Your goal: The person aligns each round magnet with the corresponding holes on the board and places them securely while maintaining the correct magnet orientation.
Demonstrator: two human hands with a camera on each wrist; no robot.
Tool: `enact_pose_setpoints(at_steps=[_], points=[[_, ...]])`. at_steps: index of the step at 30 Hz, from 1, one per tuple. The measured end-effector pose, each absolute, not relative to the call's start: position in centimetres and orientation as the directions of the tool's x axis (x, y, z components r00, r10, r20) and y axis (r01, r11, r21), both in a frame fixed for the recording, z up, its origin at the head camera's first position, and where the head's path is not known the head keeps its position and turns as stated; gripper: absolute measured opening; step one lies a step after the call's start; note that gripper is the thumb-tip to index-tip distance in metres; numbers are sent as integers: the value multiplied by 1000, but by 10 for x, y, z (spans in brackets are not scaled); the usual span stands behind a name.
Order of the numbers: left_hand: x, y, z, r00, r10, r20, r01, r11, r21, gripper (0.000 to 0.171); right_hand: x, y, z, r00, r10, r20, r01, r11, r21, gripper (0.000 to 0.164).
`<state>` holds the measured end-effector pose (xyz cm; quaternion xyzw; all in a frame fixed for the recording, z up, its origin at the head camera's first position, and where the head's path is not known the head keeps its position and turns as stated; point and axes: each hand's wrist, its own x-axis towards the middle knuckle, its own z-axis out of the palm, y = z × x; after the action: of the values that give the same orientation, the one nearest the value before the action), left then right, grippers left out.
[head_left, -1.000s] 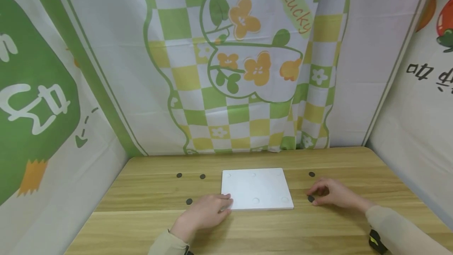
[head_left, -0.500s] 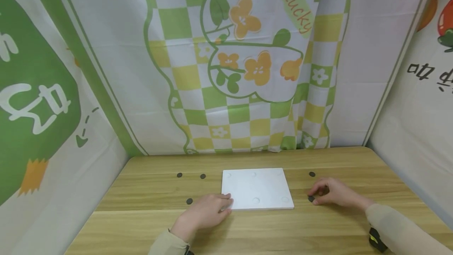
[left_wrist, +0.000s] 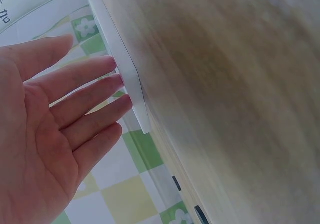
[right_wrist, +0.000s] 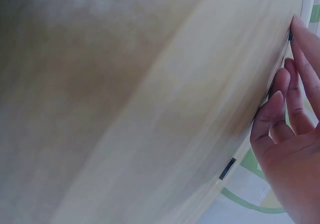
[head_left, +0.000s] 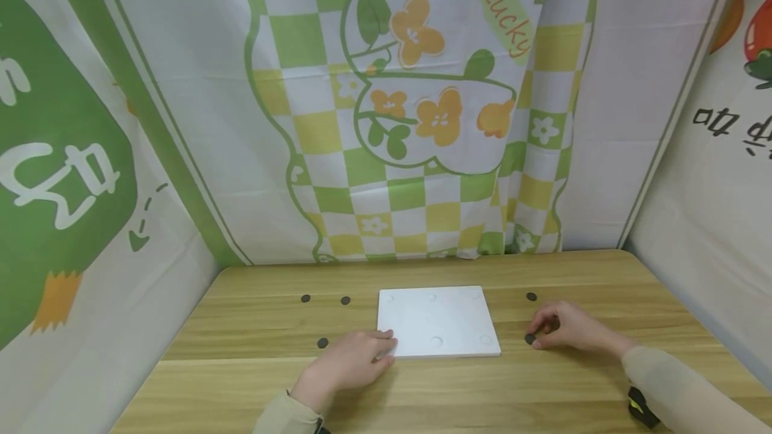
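Observation:
A thin white board (head_left: pixel 438 323) with several shallow round recesses lies on the wooden table. My left hand (head_left: pixel 354 360) rests its fingertips on the board's near left corner; in the left wrist view its fingers (left_wrist: pixel 90 102) are almost straight against the board's edge. To the right of the board, my right hand (head_left: pixel 569 328) pinches a small black disc (head_left: pixel 530 339) between thumb and forefinger, at table level. That disc shows only as a dark sliver at the fingertips in the right wrist view, where the other fingers (right_wrist: pixel 267 114) bend loosely.
Another black disc (head_left: pixel 531 297) lies behind my right hand. Left of the board are three more: one disc (head_left: pixel 305 299) and a second disc (head_left: pixel 346 301) at the back, and a third disc (head_left: pixel 322 343) near my left wrist. A patterned curtain (head_left: pixel 416 220) hangs behind the table (head_left: pixel 458 394).
My right hand's forefinger has shifted slightly right, closer to the thumb, while the disc stays in about the same place. The left hand and the board have not moved.

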<state>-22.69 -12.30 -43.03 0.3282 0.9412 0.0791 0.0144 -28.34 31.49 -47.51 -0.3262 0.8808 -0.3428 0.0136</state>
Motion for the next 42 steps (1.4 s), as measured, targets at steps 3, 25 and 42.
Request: enact_pose_setpoints(at_steps=[3,25,42], points=[[-227,-123,-430,-784,621,25,616,772,156,38,-283,314,-475,-777,-591,218,-582,540,-608,16],[-226,-123,-430,-785,619,25,615,774,154,38,-284,311,-476,-770,-603,207,-587,544,-599,14],[-227,-123,-431,-783,622,38,619,771,151,37,-283,309,-474,-718,-642,268,-658,501,-562,13]])
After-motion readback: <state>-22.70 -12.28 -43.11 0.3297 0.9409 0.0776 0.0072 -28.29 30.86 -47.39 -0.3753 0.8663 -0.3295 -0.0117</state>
